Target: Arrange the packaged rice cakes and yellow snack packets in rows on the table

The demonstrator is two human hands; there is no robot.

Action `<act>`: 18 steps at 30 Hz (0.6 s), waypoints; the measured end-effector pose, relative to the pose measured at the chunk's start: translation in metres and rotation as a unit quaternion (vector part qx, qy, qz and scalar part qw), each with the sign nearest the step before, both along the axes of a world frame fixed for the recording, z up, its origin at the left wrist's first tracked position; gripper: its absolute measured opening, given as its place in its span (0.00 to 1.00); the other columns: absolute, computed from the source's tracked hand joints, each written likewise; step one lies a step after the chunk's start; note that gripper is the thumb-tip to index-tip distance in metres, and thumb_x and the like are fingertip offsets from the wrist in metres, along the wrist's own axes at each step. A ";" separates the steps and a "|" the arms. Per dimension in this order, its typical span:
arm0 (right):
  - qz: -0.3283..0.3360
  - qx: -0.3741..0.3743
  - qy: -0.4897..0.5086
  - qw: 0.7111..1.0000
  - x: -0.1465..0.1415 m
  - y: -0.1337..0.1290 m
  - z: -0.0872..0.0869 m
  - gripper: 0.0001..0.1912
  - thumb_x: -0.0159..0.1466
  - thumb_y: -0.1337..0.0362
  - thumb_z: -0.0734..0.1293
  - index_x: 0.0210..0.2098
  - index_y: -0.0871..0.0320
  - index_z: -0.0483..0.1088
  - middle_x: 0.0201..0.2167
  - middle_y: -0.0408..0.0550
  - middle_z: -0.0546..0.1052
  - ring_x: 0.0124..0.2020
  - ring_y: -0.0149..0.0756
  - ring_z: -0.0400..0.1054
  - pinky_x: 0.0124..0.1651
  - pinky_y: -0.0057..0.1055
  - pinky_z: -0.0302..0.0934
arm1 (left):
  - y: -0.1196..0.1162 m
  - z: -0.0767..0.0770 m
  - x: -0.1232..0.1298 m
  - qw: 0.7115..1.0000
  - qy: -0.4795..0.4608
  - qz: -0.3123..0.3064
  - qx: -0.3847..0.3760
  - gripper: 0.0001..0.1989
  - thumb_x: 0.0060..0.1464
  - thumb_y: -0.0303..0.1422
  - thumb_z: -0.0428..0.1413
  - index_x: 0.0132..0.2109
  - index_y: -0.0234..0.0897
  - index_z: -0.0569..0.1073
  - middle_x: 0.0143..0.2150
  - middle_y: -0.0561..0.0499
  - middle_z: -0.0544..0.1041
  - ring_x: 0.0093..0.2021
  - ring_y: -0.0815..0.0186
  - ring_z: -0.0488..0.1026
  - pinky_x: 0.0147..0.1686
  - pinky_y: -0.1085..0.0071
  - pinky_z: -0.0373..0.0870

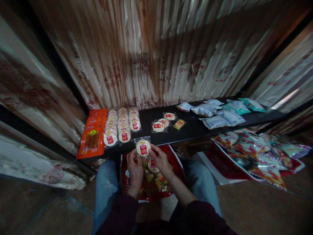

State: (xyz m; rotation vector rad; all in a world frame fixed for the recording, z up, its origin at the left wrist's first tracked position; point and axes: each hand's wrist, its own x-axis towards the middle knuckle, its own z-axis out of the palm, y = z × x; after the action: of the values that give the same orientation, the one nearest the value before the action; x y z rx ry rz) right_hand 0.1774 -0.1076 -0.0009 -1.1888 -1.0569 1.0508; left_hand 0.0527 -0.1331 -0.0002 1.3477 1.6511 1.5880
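Note:
Between my two hands is a round white rice cracker packet [142, 148] in clear wrap with a red label. My left hand [135, 168] pinches its lower left edge, and my right hand [160, 160] grips its right side. Both hold it just in front of the black shelf [146, 130], above a red bag [179, 166] between my knees. Inside the bag lie another white cracker packet [153, 165] and several small yellowish packets. Overlapping columns of matching cracker packets [124, 135] lie on the shelf to the left, and a few loose ones [158, 126] lie near its middle.
Orange snack packs [92, 138] lie at the shelf's left end. A small yellow packet [179, 124] sits beside the loose crackers. Silver-white pouches [217, 121] and green pouches [251, 104] lie to the right. A second red bag [220, 163] of large snack packs stands on the floor.

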 end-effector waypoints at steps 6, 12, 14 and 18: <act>-0.015 0.007 -0.015 1.000 -0.002 0.019 0.002 0.19 0.54 0.53 0.69 0.42 0.57 0.76 0.42 0.50 0.80 0.43 0.42 0.73 0.50 0.40 0.67 | 0.012 0.006 -0.002 0.998 0.055 0.000 0.024 0.16 0.53 0.26 0.48 0.47 0.36 0.74 0.45 0.44 0.73 0.46 0.61 0.72 0.51 0.63 0.69; -0.017 0.034 -0.058 0.998 0.000 0.042 0.003 0.17 0.57 0.57 0.66 0.42 0.57 0.75 0.41 0.49 0.80 0.41 0.39 0.73 0.48 0.37 0.67 | 0.028 0.009 0.001 0.997 0.065 -0.013 0.043 0.21 0.51 0.23 0.47 0.52 0.36 0.71 0.48 0.43 0.73 0.49 0.62 0.71 0.53 0.64 0.68; -0.001 0.035 -0.072 0.997 0.001 0.053 0.001 0.16 0.57 0.58 0.65 0.43 0.57 0.74 0.40 0.49 0.80 0.40 0.38 0.73 0.46 0.36 0.68 | 0.033 0.010 0.004 0.996 0.074 -0.008 0.047 0.20 0.52 0.24 0.48 0.52 0.36 0.71 0.50 0.42 0.72 0.52 0.61 0.70 0.54 0.63 0.67; -0.011 0.038 -0.133 0.990 0.003 0.077 -0.001 0.14 0.58 0.61 0.64 0.43 0.56 0.74 0.40 0.47 0.80 0.41 0.38 0.74 0.47 0.36 0.68 | 0.043 0.011 0.009 0.994 0.100 -0.007 0.045 0.21 0.53 0.23 0.46 0.53 0.34 0.70 0.55 0.40 0.70 0.56 0.61 0.68 0.58 0.62 0.65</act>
State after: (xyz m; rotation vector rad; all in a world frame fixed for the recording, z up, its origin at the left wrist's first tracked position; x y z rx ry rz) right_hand 0.1800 -0.0306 -0.0022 -1.3001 -1.2753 0.8425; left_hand 0.0614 -0.0905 0.0111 1.6062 1.6963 1.5785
